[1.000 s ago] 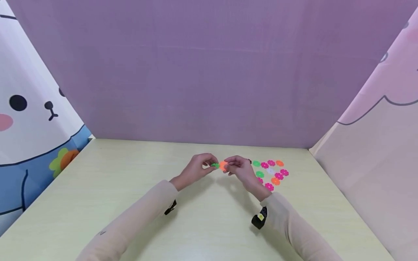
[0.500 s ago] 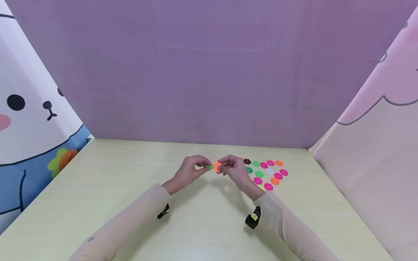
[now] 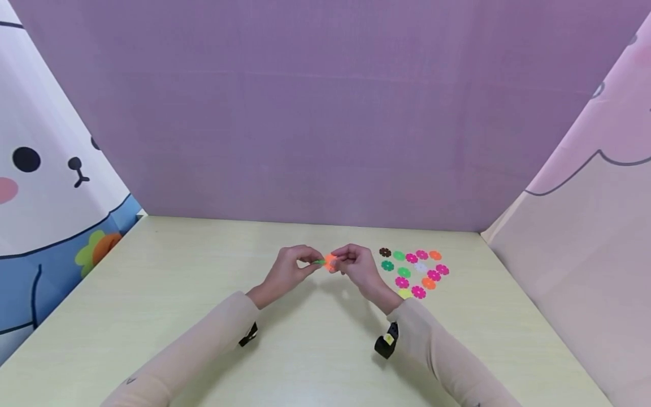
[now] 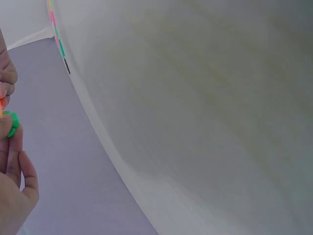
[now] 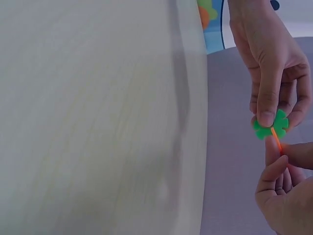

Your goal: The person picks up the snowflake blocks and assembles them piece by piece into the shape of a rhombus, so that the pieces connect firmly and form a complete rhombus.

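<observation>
My left hand [image 3: 289,268] pinches a green flower-shaped plastic disc [image 5: 279,125] between thumb and fingers. Opposite it, my right hand [image 3: 362,272] pinches an orange disc [image 3: 329,262] of the same sort. In the right wrist view the orange piece shows edge-on, with its edge right at the slotted rim of the green one, the two standing crosswise. Both hands are raised over the middle of the table [image 3: 305,362]. At the far left edge of the left wrist view, fingertips cover much of both pieces.
Right of my right hand lie several loose flower discs: a brown one [image 3: 385,252], a dark green one [image 3: 387,265], pink ones such as this pink disc [image 3: 419,292], a white disc [image 3: 420,266] and an orange disc on the table [image 3: 429,283]. A purple curtain [image 3: 325,113] rises behind the table.
Both hands have moved a little to the left, still holding the green and orange discs close together. The brown and dark green discs on the table have come into view beside the right hand.
</observation>
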A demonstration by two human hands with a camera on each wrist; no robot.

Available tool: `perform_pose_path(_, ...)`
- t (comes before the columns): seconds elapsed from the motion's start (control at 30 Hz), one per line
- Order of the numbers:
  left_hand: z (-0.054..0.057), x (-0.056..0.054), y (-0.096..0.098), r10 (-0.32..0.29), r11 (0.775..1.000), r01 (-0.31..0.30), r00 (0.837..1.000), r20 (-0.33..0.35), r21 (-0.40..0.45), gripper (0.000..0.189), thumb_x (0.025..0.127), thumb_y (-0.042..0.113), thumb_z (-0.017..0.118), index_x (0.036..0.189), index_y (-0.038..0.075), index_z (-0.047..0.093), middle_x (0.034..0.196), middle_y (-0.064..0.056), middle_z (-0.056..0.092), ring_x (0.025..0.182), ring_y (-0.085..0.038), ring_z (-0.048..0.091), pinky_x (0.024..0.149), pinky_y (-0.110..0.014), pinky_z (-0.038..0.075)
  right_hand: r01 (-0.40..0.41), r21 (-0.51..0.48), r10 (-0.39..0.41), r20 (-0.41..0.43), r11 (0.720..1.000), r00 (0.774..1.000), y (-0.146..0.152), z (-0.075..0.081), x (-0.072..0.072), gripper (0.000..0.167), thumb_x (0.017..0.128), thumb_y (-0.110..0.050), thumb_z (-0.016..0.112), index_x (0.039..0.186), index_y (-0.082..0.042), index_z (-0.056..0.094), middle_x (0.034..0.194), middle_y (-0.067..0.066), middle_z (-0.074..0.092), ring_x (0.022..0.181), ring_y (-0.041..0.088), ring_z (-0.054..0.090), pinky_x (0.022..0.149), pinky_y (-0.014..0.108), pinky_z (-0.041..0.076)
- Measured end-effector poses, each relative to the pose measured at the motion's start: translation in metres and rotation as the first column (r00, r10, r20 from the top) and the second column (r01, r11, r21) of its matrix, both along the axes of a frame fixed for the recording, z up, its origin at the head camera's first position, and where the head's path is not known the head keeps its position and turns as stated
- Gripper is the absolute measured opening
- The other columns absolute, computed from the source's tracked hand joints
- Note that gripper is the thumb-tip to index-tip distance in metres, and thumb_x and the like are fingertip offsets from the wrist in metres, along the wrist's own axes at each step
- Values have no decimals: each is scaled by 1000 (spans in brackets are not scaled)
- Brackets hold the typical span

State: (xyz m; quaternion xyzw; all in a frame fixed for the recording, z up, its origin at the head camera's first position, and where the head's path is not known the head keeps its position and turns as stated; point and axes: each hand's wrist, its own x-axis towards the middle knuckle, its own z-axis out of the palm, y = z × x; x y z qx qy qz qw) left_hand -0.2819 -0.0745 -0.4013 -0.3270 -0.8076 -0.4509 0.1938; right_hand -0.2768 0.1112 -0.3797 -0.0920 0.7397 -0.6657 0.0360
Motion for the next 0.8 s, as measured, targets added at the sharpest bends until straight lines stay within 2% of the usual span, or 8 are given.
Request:
perform_pose_path(0.27,1,2,-5,12,1000,-12,1000,26,-15,14,78,4,70,89,12,69,85,2,67,75,-9,64,71,-39,54,-82,34,82,-6,996,997,0,-2,-4,20,85,3,57,105,6,57,86,12,64,68,11,63,62,26,49)
perform_pose_path(0.4,3,2,-8,31,999,-30,999,21,-41,15,78,5,71,90,13,69,86,3,67,75,-7,63,70,-36,54,-95,79,96,-16,992,995,5,-2,-5,23,86,0,56,109,4,56,92,14,65,73,11,64,63,28,49)
perform_pose_path(0.47,3,2,-10,42,998,-41,999,19,-47,15,78,6,71,90,14,69,86,4,67,74,-6,63,70,-36,54,-101,101,104,-22,990,994,10,0,-4,25,87,0,55,111,5,55,97,19,63,78,16,65,65,31,50)
perform_pose_path(0.63,1,4,-19,44,998,-42,998,39,-48,12,79,10,71,90,14,68,86,4,67,75,-5,61,70,-32,54,-74,177,81,-32,981,996,28,-3,-10,24,86,-3,58,109,3,56,102,23,61,80,15,63,68,35,51)
perform_pose_path(0.7,0,5,-22,40,998,-38,998,44,-47,12,79,10,71,90,14,68,87,5,67,76,-5,61,70,-31,54,-48,216,63,-60,975,996,36,-8,-14,23,85,-3,60,108,2,57,100,21,62,78,12,61,69,35,51)
perform_pose_path(0.8,0,7,-27,34,999,-32,999,41,-41,14,79,7,70,90,14,68,87,4,66,76,-5,62,71,-34,54,-11,273,49,-134,962,990,48,-12,-19,23,83,0,61,105,6,58,98,23,63,81,18,61,70,31,51)
